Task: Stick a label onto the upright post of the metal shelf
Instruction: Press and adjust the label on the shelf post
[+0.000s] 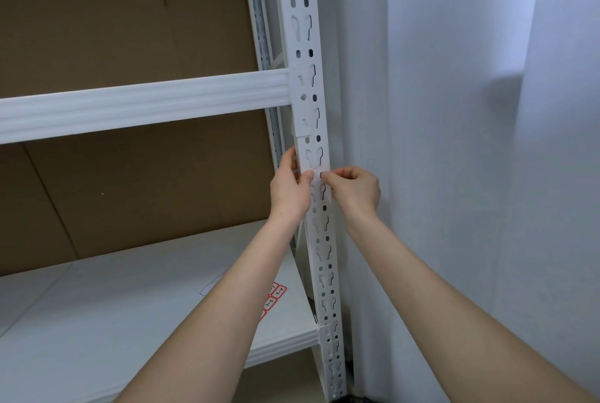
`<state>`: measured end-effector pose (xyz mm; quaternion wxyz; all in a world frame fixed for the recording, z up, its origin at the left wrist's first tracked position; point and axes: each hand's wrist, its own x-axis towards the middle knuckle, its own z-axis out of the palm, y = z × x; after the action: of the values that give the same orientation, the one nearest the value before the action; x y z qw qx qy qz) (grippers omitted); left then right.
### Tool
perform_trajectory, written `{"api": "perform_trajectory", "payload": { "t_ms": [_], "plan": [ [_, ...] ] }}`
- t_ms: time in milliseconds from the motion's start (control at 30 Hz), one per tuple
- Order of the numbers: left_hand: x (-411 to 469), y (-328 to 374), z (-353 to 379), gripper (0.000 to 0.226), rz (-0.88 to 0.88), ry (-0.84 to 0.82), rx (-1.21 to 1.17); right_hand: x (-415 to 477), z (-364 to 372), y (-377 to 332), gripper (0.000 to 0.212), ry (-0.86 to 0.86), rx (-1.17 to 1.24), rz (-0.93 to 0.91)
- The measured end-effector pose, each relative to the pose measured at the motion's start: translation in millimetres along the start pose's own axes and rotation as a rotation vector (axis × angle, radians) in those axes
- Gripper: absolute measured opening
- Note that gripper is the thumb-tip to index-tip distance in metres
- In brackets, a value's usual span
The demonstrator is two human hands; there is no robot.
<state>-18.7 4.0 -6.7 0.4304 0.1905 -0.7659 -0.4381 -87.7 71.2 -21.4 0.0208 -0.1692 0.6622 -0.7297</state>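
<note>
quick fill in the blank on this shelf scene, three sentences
1. The left hand and right hand meet on the upright post ____ the horizontal beam.
2. The label sheet on the lower shelf board has ____ borders.
3. The panel behind the shelf is brown ____.

Missing words: below; red; cardboard

The left hand (290, 191) grips the upright post (310, 78) (white, slotted); the right hand (355, 190) touches its face.
</note>
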Motion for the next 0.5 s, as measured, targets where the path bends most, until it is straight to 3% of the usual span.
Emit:
{"api": "perform_trajectory", "payload": {
  "t_ms": [200, 500],
  "plan": [
    [-1.3, 0.6, 1.4, 0.05, 0.001, 0.017, 0.0, 2.1, 2.2, -1.9, 0.003, -0.019, 0.037, 0.049],
    [-1.6, 2.2, -0.5, 0.05, -0.006, 0.0, 0.011, 8.3, 1.3, 7.3, 0.011, -0.103, 0.254, 0.148]
  ]
}}
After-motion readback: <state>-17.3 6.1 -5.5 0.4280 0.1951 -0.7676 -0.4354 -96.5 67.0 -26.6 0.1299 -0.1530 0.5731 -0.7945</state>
